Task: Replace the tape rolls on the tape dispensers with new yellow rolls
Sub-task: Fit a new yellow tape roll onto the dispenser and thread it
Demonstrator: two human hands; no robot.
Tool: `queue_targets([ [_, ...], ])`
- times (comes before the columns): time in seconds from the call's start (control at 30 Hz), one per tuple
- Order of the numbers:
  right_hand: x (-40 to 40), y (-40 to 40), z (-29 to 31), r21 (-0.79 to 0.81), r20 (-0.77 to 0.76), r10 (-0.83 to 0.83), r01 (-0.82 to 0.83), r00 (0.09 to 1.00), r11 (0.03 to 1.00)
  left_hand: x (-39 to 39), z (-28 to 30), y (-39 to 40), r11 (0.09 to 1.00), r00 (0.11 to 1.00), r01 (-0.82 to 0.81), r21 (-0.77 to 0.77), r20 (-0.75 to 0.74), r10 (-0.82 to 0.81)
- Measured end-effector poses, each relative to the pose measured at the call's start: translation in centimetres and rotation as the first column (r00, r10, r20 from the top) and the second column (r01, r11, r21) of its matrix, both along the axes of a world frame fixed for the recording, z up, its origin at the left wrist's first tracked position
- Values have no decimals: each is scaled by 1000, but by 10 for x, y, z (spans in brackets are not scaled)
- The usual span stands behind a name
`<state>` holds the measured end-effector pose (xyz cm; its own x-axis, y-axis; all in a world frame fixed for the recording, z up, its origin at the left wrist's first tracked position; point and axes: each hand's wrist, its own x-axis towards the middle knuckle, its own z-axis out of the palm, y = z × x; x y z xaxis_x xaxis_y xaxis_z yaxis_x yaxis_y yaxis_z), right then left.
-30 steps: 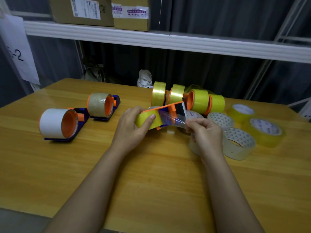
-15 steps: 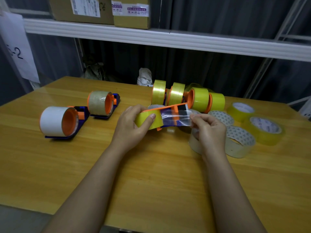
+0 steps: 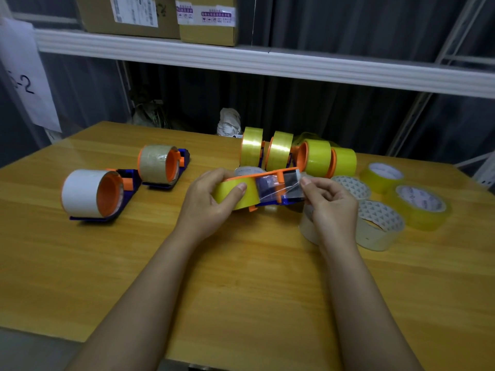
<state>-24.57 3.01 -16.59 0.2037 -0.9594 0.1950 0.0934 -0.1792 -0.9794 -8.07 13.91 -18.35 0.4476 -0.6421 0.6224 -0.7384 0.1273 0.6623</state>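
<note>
Nearest me, both forearms reach up from the bottom edge over the wooden table (image 3: pixel 241 290). At frame centre my left hand (image 3: pixel 211 202) grasps the yellow roll (image 3: pixel 235 195) mounted on an orange-and-blue dispenser (image 3: pixel 281 178), thumb across the roll's face, the whole thing lifted off the tabletop. Just right of it my right hand (image 3: pixel 329 207) pinches the free end of the clear tape strip (image 3: pixel 278 190), which stretches from the roll across the dispenser's front.

Under and right of my right hand lie three pale rolls with a triangle-patterned core: one mostly hidden under my wrist (image 3: pixel 308 226), one beside it (image 3: pixel 380 226), one behind (image 3: pixel 351 184). Further right lie two flat yellow rolls, a nearer one (image 3: pixel 420 207) and a farther one (image 3: pixel 381 175).

At left of the frame stand two loaded dispensers: the nearer carries a white roll (image 3: pixel 80 192), the farther a brownish roll (image 3: pixel 155 163).

Behind my hands, at centre, I count four yellow rolls on orange hubs in a row: (image 3: pixel 251 147), (image 3: pixel 280 149), (image 3: pixel 317 158), (image 3: pixel 344 162). Another roll's rim (image 3: pixel 247 171) peeks out just behind the held dispenser.

Farthest, a white crumpled bundle (image 3: pixel 227 121) sits beyond the table's far edge. Across the top runs a white shelf (image 3: pixel 294 65) bearing two cardboard boxes (image 3: pixel 128 14) and (image 3: pixel 207 20). A paper sheet (image 3: pixel 24 70) hangs at upper left.
</note>
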Motion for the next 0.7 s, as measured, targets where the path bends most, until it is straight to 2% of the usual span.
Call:
queue_targets([
  [0.7, 1, 0, -1, -30, 33, -10, 11, 999, 999, -7, 5, 3, 996, 994, 86, -26, -61, -87],
])
